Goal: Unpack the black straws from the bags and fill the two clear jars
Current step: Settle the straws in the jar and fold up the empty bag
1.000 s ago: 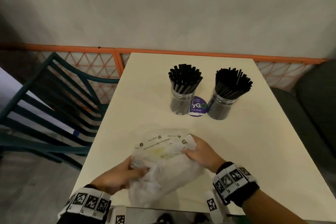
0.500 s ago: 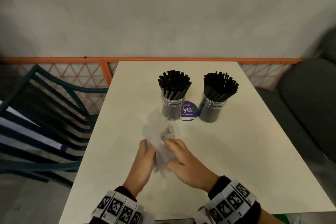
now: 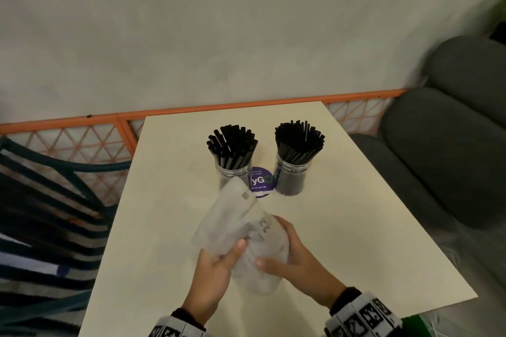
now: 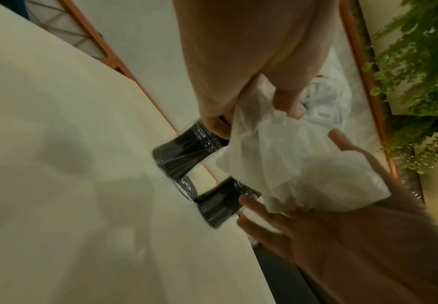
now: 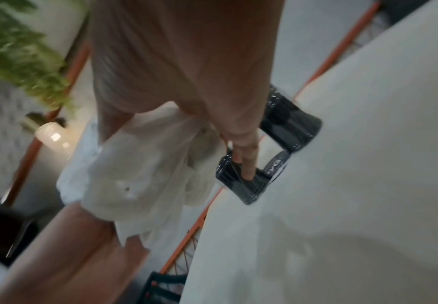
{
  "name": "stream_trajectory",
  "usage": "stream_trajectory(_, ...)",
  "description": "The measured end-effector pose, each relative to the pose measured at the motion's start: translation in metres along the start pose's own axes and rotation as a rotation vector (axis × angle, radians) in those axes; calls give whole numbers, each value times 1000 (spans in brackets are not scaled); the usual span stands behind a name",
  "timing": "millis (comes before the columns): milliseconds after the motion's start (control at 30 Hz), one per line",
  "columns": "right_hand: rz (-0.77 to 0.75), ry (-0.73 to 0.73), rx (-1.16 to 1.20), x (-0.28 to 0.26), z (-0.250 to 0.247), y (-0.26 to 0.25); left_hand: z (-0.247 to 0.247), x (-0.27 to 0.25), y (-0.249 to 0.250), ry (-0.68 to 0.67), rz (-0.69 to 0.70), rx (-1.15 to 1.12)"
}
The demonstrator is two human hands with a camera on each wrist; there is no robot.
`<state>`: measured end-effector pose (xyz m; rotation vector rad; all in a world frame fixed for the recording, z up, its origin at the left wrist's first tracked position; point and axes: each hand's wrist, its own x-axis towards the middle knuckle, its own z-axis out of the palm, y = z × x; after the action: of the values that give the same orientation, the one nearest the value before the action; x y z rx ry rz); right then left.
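Observation:
Two clear jars stand upright near the table's far middle, both packed with black straws: the left jar (image 3: 234, 153) and the right jar (image 3: 295, 157). In front of them I hold a crumpled, see-through empty plastic bag (image 3: 241, 230) above the table. My left hand (image 3: 219, 262) grips its lower left part, thumb over the plastic. My right hand (image 3: 282, 252) wraps round its right side. The wrist views show the same bag (image 4: 285, 164) (image 5: 140, 164) bunched between both hands, with the jars (image 4: 184, 152) (image 5: 290, 121) behind.
A purple round sticker (image 3: 261, 182) lies between the jars. The cream table (image 3: 356, 227) has an orange lattice rail (image 3: 82, 145) behind it, a dark slatted chair (image 3: 41, 200) at left and a grey cushioned seat (image 3: 451, 145) at right.
The bag went from spread flat on the table to lifted and scrunched between both hands. My view has swung right and tilted.

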<state>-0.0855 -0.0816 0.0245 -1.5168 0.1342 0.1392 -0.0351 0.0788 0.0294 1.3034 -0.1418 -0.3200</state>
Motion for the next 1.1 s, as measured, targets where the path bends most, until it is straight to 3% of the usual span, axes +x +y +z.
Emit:
stream_trajectory(67, 1, 28, 99, -2, -13, -2, 5, 3, -9, -41, -32, -75)
stream_trajectory(200, -70, 198, 32, -2, -30, 1, 22, 9, -18, -131, -87, -130)
stream_trajectory(267, -94, 325, -39, -3, -42, 1, 37, 16, -20, -12, -22, 46)
stream_trajectory(367, -107, 540, -238, -8, -65, -5, 54, 23, -19, 353, 262, 469)
stream_trajectory(400, -110, 563, -280, -10, -73, -8, 63, 22, -15, 328, 390, 583)
stream_trajectory(433, -114, 553, -305, -12, -79, -10, 75, 20, -11, 225, 471, 669)
stream_trajectory(500, -108, 459, -324, -19, -92, -15, 101, 20, -12, 21, 497, 804)
stream_trajectory(567, -93, 329, -272, -29, -106, -22, 126, 23, -15, -94, 364, 799)
stream_trajectory(700, -14, 58, -17, -55, -155, -29, 165, 36, -18, -445, -2, 505)
stream_trajectory(833, 112, -82, 213, -86, -215, -28, 200, 38, -32, -649, -179, 410)
stream_trajectory(867, 119, -92, 162, -93, -230, -27, 212, 35, -40, -670, -211, 411)
stream_trajectory(1000, 91, -49, -453, -130, -294, -20, 266, 17, -84, -817, -306, 475)
stream_trajectory(1100, 233, -222, -402, -169, -336, -9, 310, 0, -114, -1001, -358, 567)
